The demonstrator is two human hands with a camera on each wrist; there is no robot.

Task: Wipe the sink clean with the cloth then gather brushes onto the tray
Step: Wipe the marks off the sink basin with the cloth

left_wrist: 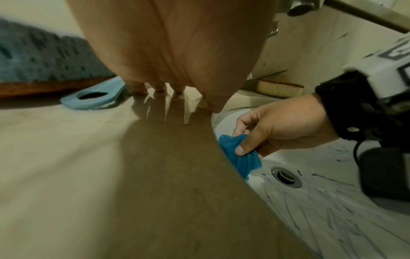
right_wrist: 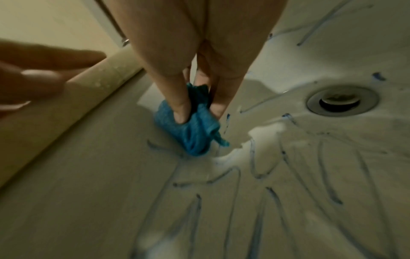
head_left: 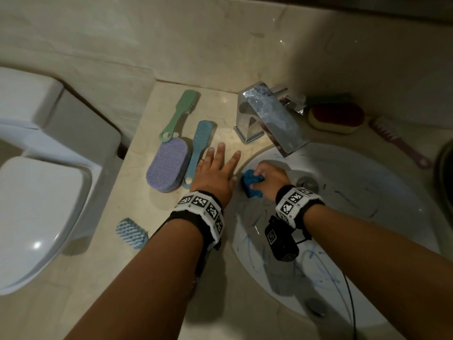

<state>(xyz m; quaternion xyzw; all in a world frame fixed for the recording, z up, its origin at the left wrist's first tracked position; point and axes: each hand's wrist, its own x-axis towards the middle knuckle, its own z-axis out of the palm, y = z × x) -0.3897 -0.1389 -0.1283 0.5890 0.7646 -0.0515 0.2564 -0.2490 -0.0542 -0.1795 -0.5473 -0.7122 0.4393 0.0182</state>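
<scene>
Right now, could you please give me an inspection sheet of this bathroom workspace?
Surface: white sink streaked with blue marks; beige counter around it.
Job's things: blue cloth bunched against the basin's left wall; green brush, light blue brush, purple brush, small blue brush and pink brush on the counter; no tray seen.
Clutter: red and yellow sponge behind the faucet.
Grippers: left hand flat on the counter, fingers spread; right hand grips the cloth.
Cables: black cable from the right wrist camera.
Surroundings: toilet at left.
</scene>
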